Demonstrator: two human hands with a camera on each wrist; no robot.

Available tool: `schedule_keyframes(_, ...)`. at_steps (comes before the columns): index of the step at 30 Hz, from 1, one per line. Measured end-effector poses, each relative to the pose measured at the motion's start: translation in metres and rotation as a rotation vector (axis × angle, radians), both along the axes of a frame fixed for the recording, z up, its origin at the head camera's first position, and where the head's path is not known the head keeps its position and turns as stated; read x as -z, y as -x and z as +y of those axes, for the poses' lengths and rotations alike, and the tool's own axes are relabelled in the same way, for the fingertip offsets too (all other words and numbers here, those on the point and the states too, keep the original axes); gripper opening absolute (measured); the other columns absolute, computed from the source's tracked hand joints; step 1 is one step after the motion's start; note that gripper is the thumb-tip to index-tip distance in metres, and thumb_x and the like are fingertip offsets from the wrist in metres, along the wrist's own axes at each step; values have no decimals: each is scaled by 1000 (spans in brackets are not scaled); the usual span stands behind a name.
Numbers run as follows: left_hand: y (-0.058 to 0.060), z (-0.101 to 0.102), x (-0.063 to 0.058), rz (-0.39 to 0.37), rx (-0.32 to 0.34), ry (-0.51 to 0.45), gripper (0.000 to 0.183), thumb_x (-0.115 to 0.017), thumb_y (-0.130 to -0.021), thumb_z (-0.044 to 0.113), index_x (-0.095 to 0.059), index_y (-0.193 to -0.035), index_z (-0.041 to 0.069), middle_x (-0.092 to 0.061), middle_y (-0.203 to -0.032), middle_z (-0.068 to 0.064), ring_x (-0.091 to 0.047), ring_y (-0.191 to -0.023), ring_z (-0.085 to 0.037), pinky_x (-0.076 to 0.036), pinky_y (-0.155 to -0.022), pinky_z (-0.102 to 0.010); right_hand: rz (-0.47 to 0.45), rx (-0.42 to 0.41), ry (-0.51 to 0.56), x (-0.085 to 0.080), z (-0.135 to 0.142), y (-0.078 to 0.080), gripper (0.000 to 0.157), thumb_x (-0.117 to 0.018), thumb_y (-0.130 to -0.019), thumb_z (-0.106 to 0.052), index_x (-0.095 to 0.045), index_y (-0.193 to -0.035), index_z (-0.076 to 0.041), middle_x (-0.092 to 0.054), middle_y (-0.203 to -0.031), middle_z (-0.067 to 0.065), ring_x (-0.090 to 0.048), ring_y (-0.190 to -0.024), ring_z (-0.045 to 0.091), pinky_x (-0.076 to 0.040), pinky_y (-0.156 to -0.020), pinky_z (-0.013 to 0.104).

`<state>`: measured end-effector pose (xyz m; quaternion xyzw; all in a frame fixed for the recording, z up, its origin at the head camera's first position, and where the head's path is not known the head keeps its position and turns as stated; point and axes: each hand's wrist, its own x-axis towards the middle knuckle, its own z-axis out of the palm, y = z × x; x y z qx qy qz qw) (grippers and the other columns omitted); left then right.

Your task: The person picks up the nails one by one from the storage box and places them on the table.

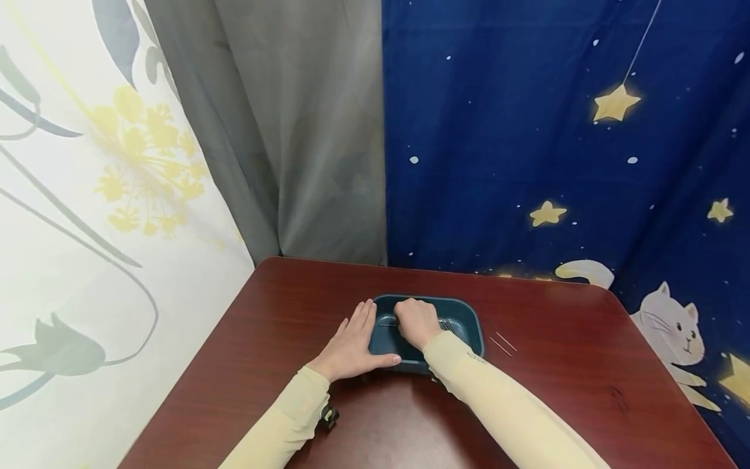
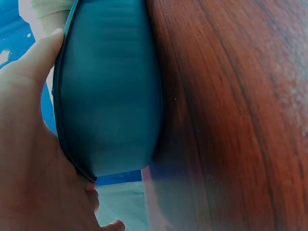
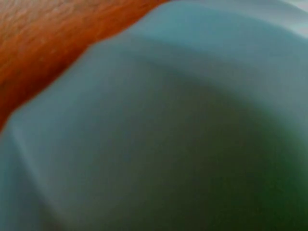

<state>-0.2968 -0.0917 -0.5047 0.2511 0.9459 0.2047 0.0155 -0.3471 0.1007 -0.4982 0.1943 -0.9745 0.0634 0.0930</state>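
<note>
A dark teal plastic basin [image 1: 469, 319] stands on the table. My left hand [image 1: 351, 345] lies against its left end, fingers straight along the rim and thumb over the near edge. In the left wrist view, the thumb [image 2: 41, 53] touches the rim of the basin [image 2: 110, 96]. My right hand [image 1: 417, 320] reaches down inside, knuckles up and fingers bent; I cannot tell what it holds. A thin straight piece [image 1: 387, 325] shows left of its fingers. Several thin metal-looking sticks [image 1: 448, 325] lie in the basin beyond the wrist. The right wrist view is blurred, mostly showing the basin's wall [image 3: 144, 96].
Two thin sticks [image 1: 501, 345] lie on the reddish-brown wooden table [image 1: 562, 378], right of the basin. Behind the table hang a grey curtain [image 1: 328, 130] and a blue star-patterned curtain [image 1: 498, 130]. A white patterned cloth [image 1: 88, 260] hangs along the left side.
</note>
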Motion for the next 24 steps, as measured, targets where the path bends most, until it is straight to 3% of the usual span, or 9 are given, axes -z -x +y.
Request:
schedule_keyframes(5,-1,1,-3,-14,0,9,126,-45,-76,92,-7,-162,7,0,-169,-5,1,-154,-21,-18,-118,-55,-9,2,-64,-1,0,-2,3,-79,-86,-17,-77,-85,-14,-67,-76,3,-61,-57,16,-53,-51,36)
schedule_keyframes(10,-3,0,-5,-15,4,-2,126,-46,-77,91,-8,-162,5,0,-169,-6,0,-154,-23,-18,-118,-56,-24,-24,-104,0,-1,-5,10,-80,-86,-22,-79,-90,-13,-68,-88,6,-61,-59,17,-54,-53,36)
schedule_keyframes(19,-2,-1,-3,-11,16,-30,124,-51,-79,86,-9,-161,4,-1,-169,-8,-1,-154,-26,-18,-117,-59,-109,-53,-86,-6,4,-16,17,-79,-85,-26,-77,-93,-11,-64,-89,6,-58,-60,15,-55,-56,39)
schedule_keyframes(24,-2,-1,-2,-10,13,-28,125,-50,-79,88,-8,-161,4,-2,-169,-9,-1,-154,-25,-19,-117,-59,-106,-54,-37,-15,11,-26,15,-80,-84,-26,-74,-82,-12,-60,-83,4,-53,-57,13,-52,-53,37)
